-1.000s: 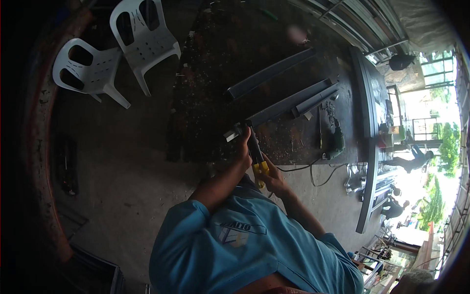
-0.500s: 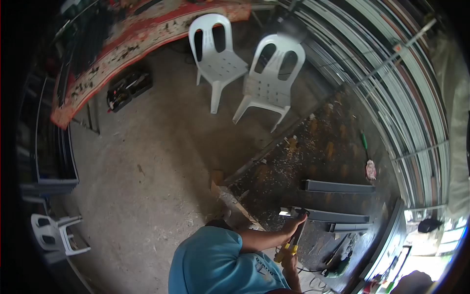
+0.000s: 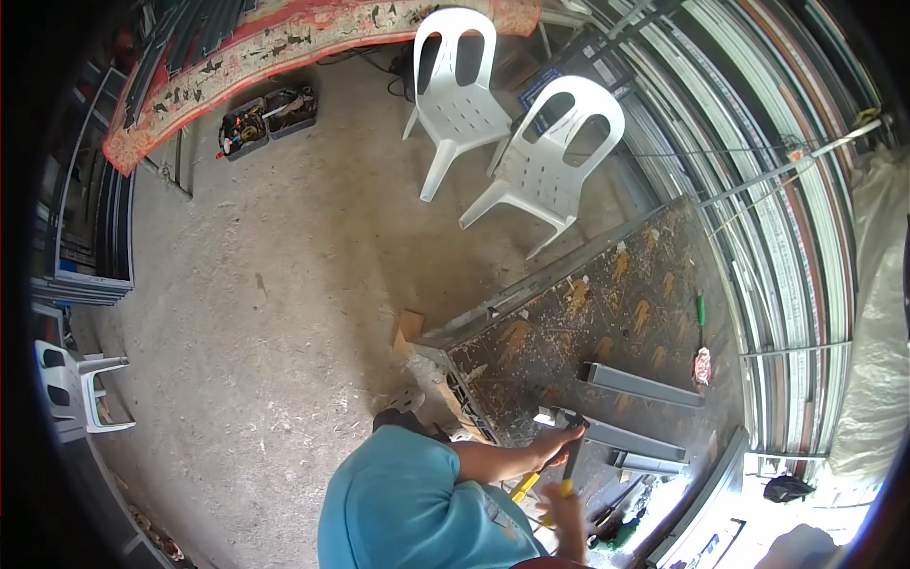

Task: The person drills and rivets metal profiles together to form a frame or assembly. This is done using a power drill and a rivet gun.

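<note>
My left hand point(image 3: 557, 446) is closed around the upper part of a dark two-handled tool with yellow grips point(image 3: 524, 486). Its handles stand apart, pointing down towards me. The dark tool head overlaps the near end of a long grey metal profile point(image 3: 630, 439) on the dark worktable point(image 3: 531, 365), beside a small bright piece point(image 3: 545, 416). Right below the handles is my right hand point(image 3: 567, 517), blurred, close by the yellow handle end. A second grey profile point(image 3: 645, 384) lies farther back, and a shorter one point(image 3: 649, 464) lies nearer.
A green-handled brush point(image 3: 701, 313) lies at the table's far right. A green power tool point(image 3: 626, 533) is at the near right. Two white chairs point(image 3: 464, 114) stand beyond the table. Metal profiles point(image 3: 787, 237) fill a rack at right. An open toolbox point(image 3: 245, 131) sits on the floor.
The tool's yellow handles have spread apart. My right hand has moved a little down and is blurred. My left hand has stayed by the tool head. The whole view has shifted.
</note>
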{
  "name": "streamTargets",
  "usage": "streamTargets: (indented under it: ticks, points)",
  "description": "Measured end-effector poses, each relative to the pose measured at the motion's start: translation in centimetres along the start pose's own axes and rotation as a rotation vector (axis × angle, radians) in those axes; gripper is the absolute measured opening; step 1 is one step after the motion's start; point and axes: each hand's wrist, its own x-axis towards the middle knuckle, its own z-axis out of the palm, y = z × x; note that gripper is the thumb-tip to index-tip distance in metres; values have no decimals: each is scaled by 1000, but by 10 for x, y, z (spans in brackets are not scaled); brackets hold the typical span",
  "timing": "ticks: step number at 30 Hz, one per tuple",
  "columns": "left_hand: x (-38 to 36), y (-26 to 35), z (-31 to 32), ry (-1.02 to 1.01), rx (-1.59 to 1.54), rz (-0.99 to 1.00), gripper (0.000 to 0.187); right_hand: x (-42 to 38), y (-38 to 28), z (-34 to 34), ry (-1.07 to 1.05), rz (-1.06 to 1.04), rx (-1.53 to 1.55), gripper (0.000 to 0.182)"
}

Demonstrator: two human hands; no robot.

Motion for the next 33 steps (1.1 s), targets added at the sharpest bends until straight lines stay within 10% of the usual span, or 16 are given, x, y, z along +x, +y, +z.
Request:
streamTargets:
  ticks: [2,4,7,15,22,27,29,33]
  points:
    - [-11,11,16,189,82,-6,51,21,49,15,-33,3,-306,45]
    - [-8,5,15,194,33,34,56,4,49,35,-79,162,466,47]
    - [-3,2,11,176,70,-4,58,-2,41,35,-222,255,674,48]
    - [15,-19,1,156,-46,-45,59,55,111,67,126,-17,388,31]
    - [4,-11,-9,-86,-145,8,55,-12,1,7,-24,-94,126,38]
    - [2,-7,-2,97,-167,-45,47,-9,2,16,81,-89,-50,33]
    - [14,-18,-5,156,-143,-45,46,-7,21,36,-118,111,564,40]
    - [25,-32,-10,151,-104,-50,48,31,69,37,-364,123,675,43]
